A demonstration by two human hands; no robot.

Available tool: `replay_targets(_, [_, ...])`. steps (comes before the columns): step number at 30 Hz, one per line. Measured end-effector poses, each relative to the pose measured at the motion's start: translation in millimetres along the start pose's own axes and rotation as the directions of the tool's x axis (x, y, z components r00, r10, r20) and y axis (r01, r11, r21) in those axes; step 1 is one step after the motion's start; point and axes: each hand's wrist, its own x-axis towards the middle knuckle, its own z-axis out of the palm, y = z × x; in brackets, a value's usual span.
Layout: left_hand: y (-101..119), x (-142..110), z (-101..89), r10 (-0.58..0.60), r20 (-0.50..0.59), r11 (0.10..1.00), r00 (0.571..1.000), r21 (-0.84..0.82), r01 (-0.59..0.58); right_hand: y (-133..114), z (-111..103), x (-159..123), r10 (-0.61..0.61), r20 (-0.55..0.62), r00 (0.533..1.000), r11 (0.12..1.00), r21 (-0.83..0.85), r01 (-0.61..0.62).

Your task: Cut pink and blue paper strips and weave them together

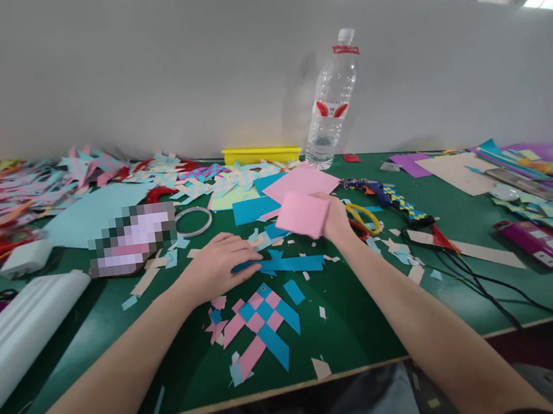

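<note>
A person's bare hands work apart over a green bench (pixel 342 333) scattered with cut paper. The right hand (pixel 337 218) is closed on the near-right part of a small pink square (pixel 302 216), held up just above the bench, in front of a larger pink sheet (pixel 301 180). The left hand (pixel 221 267) lies low, palm down, its fingertips at the left end of some blue strips (pixel 294 264); whether they pinch the paper or merely press on it cannot be told.

The pink square looks light and soft, likely easy to crease or bend; motion blur hides whether it is one sheet, folded or a small stack. An edge or corner, taken between thumb and fingertips, would be the kindest hold, since a hard squeeze could crumple it. The blue strips look thin and flat, apt to slide or lift at a light touch, and best steadied at one end.

Nearer the bench's front edge, a woven pink-and-blue paper piece (pixel 264 312) lies flat, its tails spread; its interlaced strips might loosen if tugged. Behind the hands, a clear bottle (pixel 331 103) stands close to a pale partition (pixel 138 69), while yellow-looped handles (pixel 365 219) show just beside the right wrist.
</note>
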Motion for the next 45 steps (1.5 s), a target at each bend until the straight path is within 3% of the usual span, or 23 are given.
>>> replay_targets(3, [-1,0,-0.5,-0.026,-0.027,0.999,0.999,0.04,0.027,-2,-3,-8,-0.077,-0.013,0.997,0.982,-0.176,0.073])
replay_targets(5, [-2,0,-0.3,-0.053,-0.062,0.997,0.997,0.055,0.057,-4,-4,-13,-0.206,-0.014,0.978,0.908,-0.375,0.186])
replay_targets(7, [-4,0,0.1,-0.089,-0.098,0.994,0.991,0.047,0.094,-5,-3,-15,-0.279,-0.006,0.96,0.851,-0.464,0.245])
replay_targets(12, [-6,-1,-0.4,-0.237,-0.134,0.97,0.962,-0.087,0.226,-2,6,-18,-0.131,-0.024,0.991,0.954,-0.274,0.12])
replay_targets(16, [-6,-2,-0.6,-0.414,-0.061,0.863,0.908,-0.345,0.37,1,17,-31,-0.176,0.058,0.983,0.912,-0.366,0.185])
replay_targets(18, [-6,-1,0.1,-0.471,-0.016,0.76,0.882,-0.514,0.397,1,23,-42,-0.212,0.128,0.969,0.864,-0.439,0.247])
replay_targets(20, [-4,1,0.5,-0.571,-0.008,0.581,0.821,-0.711,0.397,0,30,-55,-0.275,0.238,0.931,0.794,-0.49,0.36])
replay_targets(23, [0,4,-1.4,-0.765,0.055,0.188,0.642,-0.934,0.304,0,37,-71,-0.369,0.373,0.851,0.659,-0.541,0.523])
replay_targets(26, [1,6,-6.2,-0.836,0.207,-0.089,0.508,-0.965,0.247,4,41,-82,-0.432,0.476,0.766,0.484,-0.595,0.642])
replay_targets(28, [1,6,-9.4,-0.835,0.292,-0.211,0.466,-0.953,0.22,7,42,-86,-0.468,0.565,0.68,0.331,-0.601,0.727])
replay_targets(31, [0,6,-12.7,-0.782,0.353,-0.324,0.514,-0.934,0.149,10,45,-93,-0.521,0.668,0.532,0.179,-0.524,0.833])
replay_targets(33, [0,7,-13.9,-0.774,0.332,-0.349,0.54,-0.934,0.074,10,47,-97,-0.545,0.688,0.478,0.154,-0.478,0.865])
replay_targets(35, [-1,8,-14.9,-0.799,0.302,-0.355,0.52,-0.935,-0.002,9,48,-101,-0.532,0.669,0.519,0.181,-0.509,0.841])
replay_targets(38, [-1,9,-16.4,-0.837,0.27,-0.364,0.477,-0.924,-0.115,9,48,-101,-0.413,0.624,0.664,0.253,-0.621,0.741])
replay_targets(40, [-1,9,-17.5,-0.842,0.261,-0.376,0.472,-0.912,-0.165,11,47,-99,-0.303,0.638,0.708,0.282,-0.65,0.706])
replay_targets(42, [-1,9,-18.5,-0.833,0.251,-0.372,0.493,-0.914,-0.163,13,46,-97,-0.221,0.693,0.686,0.261,-0.636,0.726])
replay_targets(45, [-1,9,-19.2,-0.79,0.264,-0.378,0.553,-0.92,-0.102,14,46,-95,-0.182,0.774,0.607,0.197,-0.576,0.793])
